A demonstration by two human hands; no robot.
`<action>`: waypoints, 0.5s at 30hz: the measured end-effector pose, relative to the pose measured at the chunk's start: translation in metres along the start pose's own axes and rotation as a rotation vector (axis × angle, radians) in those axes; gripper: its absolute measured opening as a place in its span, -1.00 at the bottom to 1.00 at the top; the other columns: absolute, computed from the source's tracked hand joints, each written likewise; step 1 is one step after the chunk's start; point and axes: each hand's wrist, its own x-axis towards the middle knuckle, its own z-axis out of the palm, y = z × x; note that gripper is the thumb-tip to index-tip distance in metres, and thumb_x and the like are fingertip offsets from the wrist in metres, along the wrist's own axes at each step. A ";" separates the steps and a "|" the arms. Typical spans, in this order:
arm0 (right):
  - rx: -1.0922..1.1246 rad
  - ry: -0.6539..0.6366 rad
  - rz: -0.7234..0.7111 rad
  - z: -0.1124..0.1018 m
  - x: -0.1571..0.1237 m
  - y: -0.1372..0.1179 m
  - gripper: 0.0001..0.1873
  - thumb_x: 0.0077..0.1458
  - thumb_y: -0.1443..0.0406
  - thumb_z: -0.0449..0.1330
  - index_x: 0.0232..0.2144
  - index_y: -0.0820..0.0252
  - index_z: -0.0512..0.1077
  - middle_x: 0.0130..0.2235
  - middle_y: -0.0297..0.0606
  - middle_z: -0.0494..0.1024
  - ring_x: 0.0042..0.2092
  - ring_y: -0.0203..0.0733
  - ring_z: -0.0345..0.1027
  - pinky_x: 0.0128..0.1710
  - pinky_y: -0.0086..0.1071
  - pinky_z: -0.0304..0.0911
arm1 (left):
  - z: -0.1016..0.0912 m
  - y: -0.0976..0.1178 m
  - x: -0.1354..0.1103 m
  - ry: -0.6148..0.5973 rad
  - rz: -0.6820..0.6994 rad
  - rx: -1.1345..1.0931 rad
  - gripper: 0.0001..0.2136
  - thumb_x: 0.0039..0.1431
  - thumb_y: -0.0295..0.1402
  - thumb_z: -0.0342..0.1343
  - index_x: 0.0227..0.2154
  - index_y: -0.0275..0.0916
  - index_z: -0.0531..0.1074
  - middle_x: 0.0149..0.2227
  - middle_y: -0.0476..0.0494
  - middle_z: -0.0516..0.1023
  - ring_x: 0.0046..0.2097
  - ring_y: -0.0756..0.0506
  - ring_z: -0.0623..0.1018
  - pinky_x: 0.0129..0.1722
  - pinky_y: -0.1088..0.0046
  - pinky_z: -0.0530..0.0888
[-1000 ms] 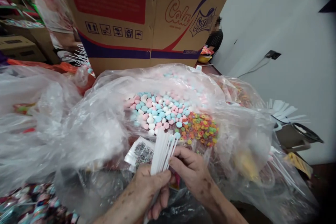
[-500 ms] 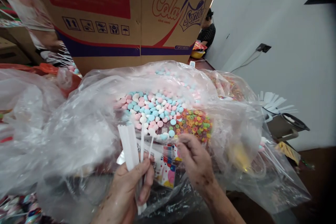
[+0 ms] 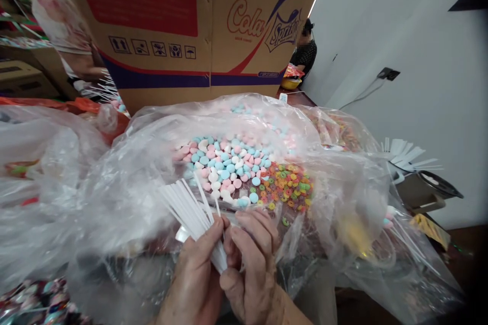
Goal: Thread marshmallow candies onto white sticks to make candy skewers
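Note:
My left hand [image 3: 196, 274] grips a bundle of white sticks [image 3: 188, 208] that fans up and to the left. My right hand [image 3: 249, 259] is pressed against it, fingers curled onto the sticks near the left thumb. Just beyond both hands a large clear plastic bag [image 3: 145, 172] lies open, holding pink, blue and white candies [image 3: 224, 160] and a patch of small multicoloured ring candies [image 3: 290, 185].
A big cardboard box [image 3: 183, 35] printed "Cola" stands behind the bag. More clear bags lie at left [image 3: 41, 162] and right [image 3: 366, 223]. White sticks and a dark machine [image 3: 427, 188] sit at right by a white wall. A person [image 3: 305, 51] sits far back.
My right hand came back from the bag's edge to the sticks. The bundle tilted further left and fanned out. The colourful packet seen under the hands is now hidden.

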 end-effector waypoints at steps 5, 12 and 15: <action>0.010 -0.259 0.272 -0.026 0.021 0.054 -0.77 0.34 0.28 -0.06 -0.07 0.15 0.35 -0.16 -0.18 0.52 -0.10 -0.15 0.40 -0.10 -0.26 0.33 | -0.019 0.006 0.006 -0.013 0.039 0.132 -0.65 -0.10 -0.20 0.41 -0.61 -0.26 0.34 -0.72 0.13 0.29 -0.72 0.14 0.17 -0.76 0.66 0.14; -0.250 -0.826 0.367 -0.005 0.050 0.129 -0.79 0.27 0.37 0.03 -0.36 0.16 0.43 -0.28 -0.22 0.53 -0.20 -0.16 0.39 -0.19 -0.36 0.23 | -0.043 0.009 0.008 0.099 0.081 0.413 -0.64 -0.06 -0.10 0.34 -0.54 -0.28 0.37 -0.72 0.11 0.34 -0.75 0.16 0.15 -0.76 0.68 0.01; -0.323 -0.947 0.279 0.021 0.051 0.125 -0.80 0.28 0.39 0.03 -0.28 0.14 0.45 -0.25 -0.21 0.51 -0.23 -0.18 0.36 -0.28 -0.40 0.19 | -0.043 0.007 0.005 0.128 0.085 0.472 -0.67 -0.03 -0.11 0.31 -0.48 -0.27 0.37 -0.71 0.11 0.37 -0.74 0.16 0.16 -0.74 0.69 0.00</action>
